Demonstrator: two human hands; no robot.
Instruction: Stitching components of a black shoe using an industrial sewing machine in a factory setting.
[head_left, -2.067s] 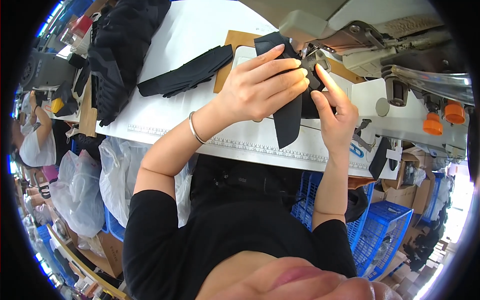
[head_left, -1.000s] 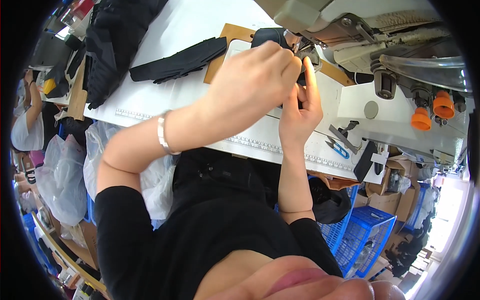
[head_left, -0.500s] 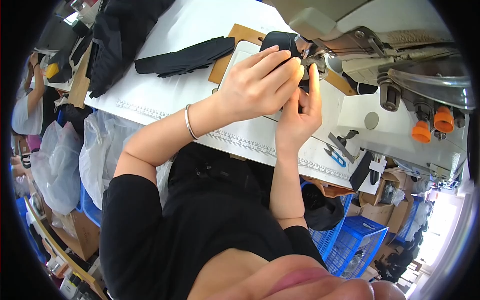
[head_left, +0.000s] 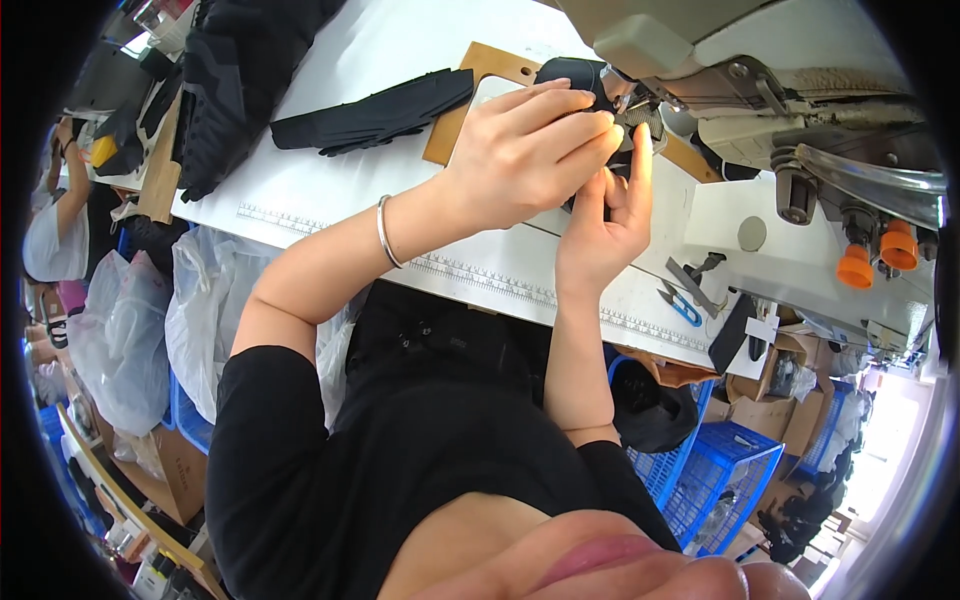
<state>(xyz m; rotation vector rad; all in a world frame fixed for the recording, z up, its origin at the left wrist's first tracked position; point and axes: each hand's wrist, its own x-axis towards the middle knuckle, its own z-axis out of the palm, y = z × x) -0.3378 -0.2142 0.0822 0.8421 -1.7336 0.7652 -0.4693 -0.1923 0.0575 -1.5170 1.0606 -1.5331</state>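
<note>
Close to the needle area of a sewing machine, my two hands meet over a black fabric piece. My left hand, a silver bangle on its wrist, has its fingers bent and pressed together on the fabric. Just right of it and nearer to me, my right hand is curled, thumb against the fabric and index finger stretched up beside the presser foot. My fingers hide most of the piece and the exact grip. A stack of black fabric strips lies left of the machine.
A brown board lies by the hands. Blue thread snips rest at right, near a printed ruler strip along the table edge. Plastic bags hang left; blue crates stand lower right. Another person sits far left.
The whole view has shifted slightly. Both hands stay at the machine on the black fabric, with little visible change in their grip.
</note>
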